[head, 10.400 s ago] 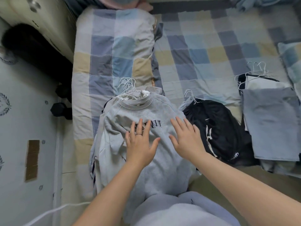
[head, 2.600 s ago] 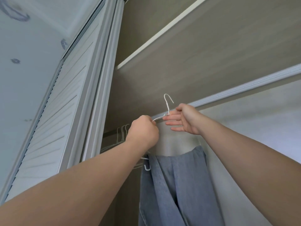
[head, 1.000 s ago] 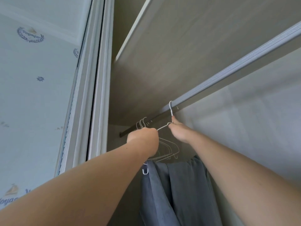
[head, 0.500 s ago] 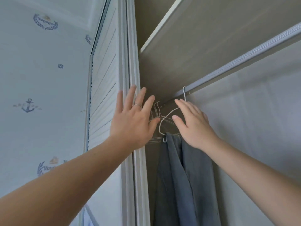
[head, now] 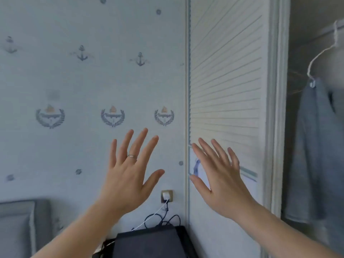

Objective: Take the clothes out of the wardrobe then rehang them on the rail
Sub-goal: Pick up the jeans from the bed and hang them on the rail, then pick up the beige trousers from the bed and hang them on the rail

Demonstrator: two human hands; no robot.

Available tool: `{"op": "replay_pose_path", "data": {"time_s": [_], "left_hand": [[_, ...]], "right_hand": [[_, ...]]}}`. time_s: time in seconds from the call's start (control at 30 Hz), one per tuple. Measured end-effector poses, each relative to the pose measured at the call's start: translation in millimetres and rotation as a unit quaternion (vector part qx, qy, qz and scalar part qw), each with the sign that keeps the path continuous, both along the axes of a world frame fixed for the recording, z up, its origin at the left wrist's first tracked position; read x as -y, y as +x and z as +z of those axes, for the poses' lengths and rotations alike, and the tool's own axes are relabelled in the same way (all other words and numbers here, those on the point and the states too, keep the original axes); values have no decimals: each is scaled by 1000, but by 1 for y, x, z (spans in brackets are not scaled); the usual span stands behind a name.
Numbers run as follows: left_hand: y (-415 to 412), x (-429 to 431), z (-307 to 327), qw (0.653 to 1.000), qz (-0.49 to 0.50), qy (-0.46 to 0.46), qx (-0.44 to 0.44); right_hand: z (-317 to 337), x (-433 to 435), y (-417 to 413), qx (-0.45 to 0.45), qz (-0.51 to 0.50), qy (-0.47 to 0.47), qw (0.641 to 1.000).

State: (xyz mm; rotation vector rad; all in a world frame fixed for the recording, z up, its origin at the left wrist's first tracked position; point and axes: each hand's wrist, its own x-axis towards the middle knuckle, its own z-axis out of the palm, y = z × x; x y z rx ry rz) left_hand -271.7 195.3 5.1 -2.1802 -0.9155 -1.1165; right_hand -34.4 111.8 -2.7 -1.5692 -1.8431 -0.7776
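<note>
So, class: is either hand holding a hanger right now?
No. The left hand and right hand are both open and empty, while the hanger hangs at the far right.

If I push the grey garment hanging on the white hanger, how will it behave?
The grey garment hangs in long limp folds, so it is probably floppy and would sway. The thin white hanger looks like light wire, so it may swing or slide easily.

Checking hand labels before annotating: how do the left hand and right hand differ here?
The left hand wears a ring and sits before the wallpaper; the right hand shows no ring and sits before the louvred door. Both are open, fingers spread, holding nothing.
</note>
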Motion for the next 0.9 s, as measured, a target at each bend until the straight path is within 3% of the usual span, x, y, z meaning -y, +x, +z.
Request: {"op": "replay_pose_path", "data": {"time_s": [0.17, 0.33, 0.53, 0.9], "left_hand": [[-146, 27, -88, 986, 111, -122, 22], [-273, 74, -177, 939, 250, -235, 13], [-385, 145, -271, 859, 381, -337, 50], [-518, 243, -396, 663, 560, -460, 190]], "right_hand": [[-82, -27, -133, -5, 85, -103, 991], [-161, -40, -271, 11, 199, -207, 958], [-243, -35, -414, 35, 327, -304, 894], [-355, -30, -637, 124, 483, -430, 753]]}}
